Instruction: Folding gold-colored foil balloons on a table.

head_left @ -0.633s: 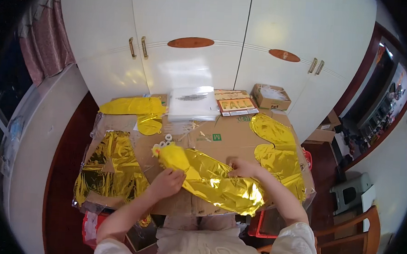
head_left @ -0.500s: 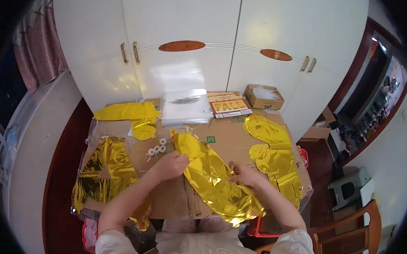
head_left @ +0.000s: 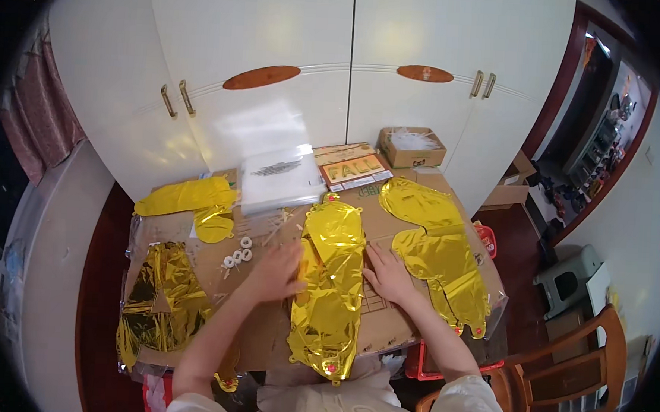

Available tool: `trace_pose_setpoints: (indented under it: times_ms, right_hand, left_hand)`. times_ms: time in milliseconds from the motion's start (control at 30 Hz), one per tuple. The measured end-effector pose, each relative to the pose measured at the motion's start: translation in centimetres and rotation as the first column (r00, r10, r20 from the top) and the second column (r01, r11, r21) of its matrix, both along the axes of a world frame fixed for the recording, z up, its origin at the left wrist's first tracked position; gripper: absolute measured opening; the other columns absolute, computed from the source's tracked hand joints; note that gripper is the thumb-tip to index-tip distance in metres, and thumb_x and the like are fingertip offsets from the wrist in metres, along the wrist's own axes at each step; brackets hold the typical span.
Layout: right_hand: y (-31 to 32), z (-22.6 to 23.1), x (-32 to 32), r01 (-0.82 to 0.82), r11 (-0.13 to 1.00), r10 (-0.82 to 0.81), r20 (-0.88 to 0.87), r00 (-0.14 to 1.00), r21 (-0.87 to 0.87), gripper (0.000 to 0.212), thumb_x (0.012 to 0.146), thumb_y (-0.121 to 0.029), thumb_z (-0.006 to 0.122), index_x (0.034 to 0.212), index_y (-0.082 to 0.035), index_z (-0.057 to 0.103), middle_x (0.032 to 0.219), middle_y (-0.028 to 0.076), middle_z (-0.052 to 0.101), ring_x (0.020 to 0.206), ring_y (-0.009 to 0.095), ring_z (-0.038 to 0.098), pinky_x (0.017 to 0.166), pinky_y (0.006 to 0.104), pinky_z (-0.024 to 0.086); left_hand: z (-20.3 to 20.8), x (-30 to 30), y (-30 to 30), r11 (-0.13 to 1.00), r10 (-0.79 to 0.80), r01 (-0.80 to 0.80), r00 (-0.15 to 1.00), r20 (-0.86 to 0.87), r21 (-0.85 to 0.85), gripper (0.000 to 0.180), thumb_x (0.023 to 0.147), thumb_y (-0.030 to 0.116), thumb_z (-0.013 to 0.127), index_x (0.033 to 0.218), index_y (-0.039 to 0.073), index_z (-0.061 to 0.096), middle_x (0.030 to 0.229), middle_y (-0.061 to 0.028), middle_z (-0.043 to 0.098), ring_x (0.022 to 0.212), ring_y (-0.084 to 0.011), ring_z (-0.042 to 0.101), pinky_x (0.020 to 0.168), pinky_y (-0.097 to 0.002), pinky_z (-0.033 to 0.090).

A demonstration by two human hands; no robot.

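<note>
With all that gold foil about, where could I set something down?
Bare cardboard shows between the middle foil and the rightmost foil, beyond the right hand, and nearer, between the middle foil and the right forearm. The far edge is crowded with a clear plastic stack, a card pack and an open box. Near-left foil crowds too.

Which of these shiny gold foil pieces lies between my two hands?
The long gold foil piece in the middle, your left hand at its left edge, your right hand by its right; the other gold pieces lie outside your hands.
</note>
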State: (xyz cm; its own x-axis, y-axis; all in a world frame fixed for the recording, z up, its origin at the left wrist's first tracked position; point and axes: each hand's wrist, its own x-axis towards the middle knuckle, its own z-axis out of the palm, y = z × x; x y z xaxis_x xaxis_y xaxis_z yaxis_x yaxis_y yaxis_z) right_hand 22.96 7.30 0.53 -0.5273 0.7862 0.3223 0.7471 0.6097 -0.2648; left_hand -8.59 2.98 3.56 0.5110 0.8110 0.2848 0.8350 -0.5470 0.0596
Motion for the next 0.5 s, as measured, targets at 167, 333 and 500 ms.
trace_pose_setpoints:
  times_ms: [167,333,500]
  right_hand:
    - [1.9,-1.2,-1.4,-0.13,0.991,0.126,0.205,0.971,0.008,0.058,0.097,-0.041,0.042,0.142,-0.005,0.036,0.146,0.014,0.038,0.139,0.028,0.029,0.113,0.0517,0.019]
    - [3.5,-0.8,-2.5,-0.226,0.974,0.211,0.275,0.938,0.025,0.057,0.097,-0.041,0.04,0.143,-0.007,0.036,0.15,0.01,0.034,0.141,0.027,0.025,0.113,0.0512,0.019]
    - [4.9,-0.8,-2.6,-0.272,0.962,0.262,0.279,0.924,-0.004,0.058,0.097,-0.04,0.042,0.143,-0.007,0.035,0.15,0.011,0.032,0.141,0.028,0.025,0.114,0.0501,0.019]
  left_hand:
    - [-1.0,1.1,-2.8,0.983,-0.041,0.013,0.988,-0.148,-0.185,0.091,0.085,0.068,0.046,0.145,0.002,0.028,0.151,-0.0199,0.027,0.141,-0.0326,0.025,0.115,-0.0502,0.017]
    - [-1.7,1.8,-4.2,0.973,0.039,-0.067,0.991,-0.132,-0.22,0.092,0.083,0.068,0.049,0.145,0.003,0.029,0.151,-0.0205,0.026,0.141,-0.0352,0.025,0.112,-0.0551,0.019]
    - [-1.8,3.0,-5.1,0.968,0.063,-0.094,0.988,-0.138,-0.232,0.092,0.083,0.07,0.048,0.145,0.005,0.03,0.151,-0.0217,0.025,0.14,-0.0384,0.023,0.111,-0.0571,0.021]
